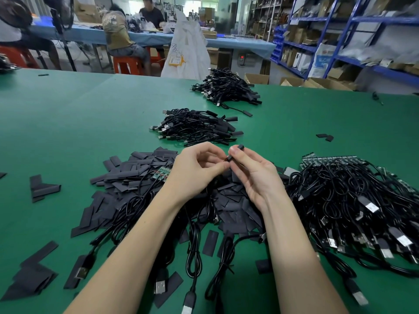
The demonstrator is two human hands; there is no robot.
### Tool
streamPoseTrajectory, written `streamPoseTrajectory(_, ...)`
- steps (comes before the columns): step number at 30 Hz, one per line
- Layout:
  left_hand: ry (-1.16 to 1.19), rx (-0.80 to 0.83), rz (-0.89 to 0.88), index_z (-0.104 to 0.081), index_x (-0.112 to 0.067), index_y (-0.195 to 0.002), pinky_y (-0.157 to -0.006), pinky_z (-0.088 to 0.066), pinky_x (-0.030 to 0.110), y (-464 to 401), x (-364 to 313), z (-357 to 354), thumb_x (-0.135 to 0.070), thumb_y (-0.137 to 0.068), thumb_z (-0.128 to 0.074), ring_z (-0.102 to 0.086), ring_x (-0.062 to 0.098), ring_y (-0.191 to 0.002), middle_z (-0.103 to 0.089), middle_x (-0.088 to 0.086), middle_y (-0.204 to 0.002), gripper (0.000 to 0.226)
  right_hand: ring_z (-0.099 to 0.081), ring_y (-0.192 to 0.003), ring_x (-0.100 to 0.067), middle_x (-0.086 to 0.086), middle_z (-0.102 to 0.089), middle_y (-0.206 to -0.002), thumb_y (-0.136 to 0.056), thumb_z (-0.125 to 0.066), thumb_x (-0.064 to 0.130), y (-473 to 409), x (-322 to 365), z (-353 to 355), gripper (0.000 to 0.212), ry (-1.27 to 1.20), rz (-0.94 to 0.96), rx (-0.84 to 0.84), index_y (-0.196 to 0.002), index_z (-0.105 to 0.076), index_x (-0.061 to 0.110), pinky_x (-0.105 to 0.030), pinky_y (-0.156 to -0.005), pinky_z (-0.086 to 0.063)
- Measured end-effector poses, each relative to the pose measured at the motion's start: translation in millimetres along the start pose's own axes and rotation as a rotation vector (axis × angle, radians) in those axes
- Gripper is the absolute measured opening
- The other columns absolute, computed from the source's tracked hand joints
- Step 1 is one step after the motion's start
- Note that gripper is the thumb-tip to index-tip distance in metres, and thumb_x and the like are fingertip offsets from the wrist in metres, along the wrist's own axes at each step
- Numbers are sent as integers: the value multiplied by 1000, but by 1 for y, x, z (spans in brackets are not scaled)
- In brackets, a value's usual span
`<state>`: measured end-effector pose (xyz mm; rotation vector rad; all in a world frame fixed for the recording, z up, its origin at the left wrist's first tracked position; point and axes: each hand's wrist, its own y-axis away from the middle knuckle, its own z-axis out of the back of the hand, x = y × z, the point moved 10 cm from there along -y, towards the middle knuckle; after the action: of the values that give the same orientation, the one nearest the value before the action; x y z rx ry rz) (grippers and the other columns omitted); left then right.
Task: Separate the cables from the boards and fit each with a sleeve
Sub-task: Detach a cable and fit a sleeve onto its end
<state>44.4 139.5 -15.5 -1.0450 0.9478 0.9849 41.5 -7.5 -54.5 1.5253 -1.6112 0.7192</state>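
Green worktable (68,114) – blue shelving (353,30) right, blue bench (238,44) beyond.

**One head-worn view, forward and down**

A single wide-angle camera sits on the person's head, looking forward and down across the green counter (68,132). Both forearms enter from 6 o'clock, and the hands meet close below the lens at mid-frame. Toward 12 o'clock the view reaches a blue work table (147,38); at 2 o'clock stand blue shelves (353,26). Edges bow from the lens.
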Motion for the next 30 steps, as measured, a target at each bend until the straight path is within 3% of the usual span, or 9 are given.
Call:
streamPoseTrajectory(9,6,-47,32,-73,-18,-85,-60,-47,17,0,6,6,-13,-81,-83,-64,8,-64,-76,3,-77,13,-75,-83,-7,0,-79,-88,-82,-79,6,4,-5,-6,21,32,-21,17,-66,-83,20,-16,-72,-57)
streamPoseTrajectory(12,18,-43,27,-73,-19,-86,-61,-46,13,0,5,4,-11,-81,-82,-66,6,-64,-76,1,-76,13,-75,-85,-11,-1,-77,-89,-82,-80,7,4,1,-6,9,55,42,1,-88,-81,15,-19,-73,-58)
streamPoseTrajectory(16,51,-68,28,-71,-18,-88,-66,-52,22,-1,6,6,-10,-82,-81,-72,17,-71,-77,2,-79,14,-74,-87,-19,-8,-78,-91,-87,-79,11,3,15,-10,28,149,187,39,-113,-74,19,-25,-76,-59)
streamPoseTrajectory(19,73,-71,28,-71,-16,-90,-80,-58,31,-2,6,7,-10,-83,-81,-75,25,-84,-78,4,-81,14,-73,-80,-18,-12,-78,-91,-87,-77,6,4,19,-13,26,158,238,40,-112,-74,15,-24,-74,-59)
streamPoseTrajectory(23,84,-55,23,-71,-16,-90,-74,-53,20,-2,5,4,-11,-83,-81,-74,15,-79,-78,3,-79,14,-73,-78,-15,-11,-79,-90,-87,-77,4,5,20,-12,28,149,274,19,-113,-75,17,-21,-69,-58)
streamPoseTrajectory(30,84,-75,27,-72,-19,-87,-67,-52,23,-3,7,6,-14,-83,-82,-73,21,-74,-77,2,-78,13,-72,-74,-11,-1,-78,-84,-85,-79,4,5,23,-9,23,140,291,-9,-103,-79,19,-20,-70,-58)
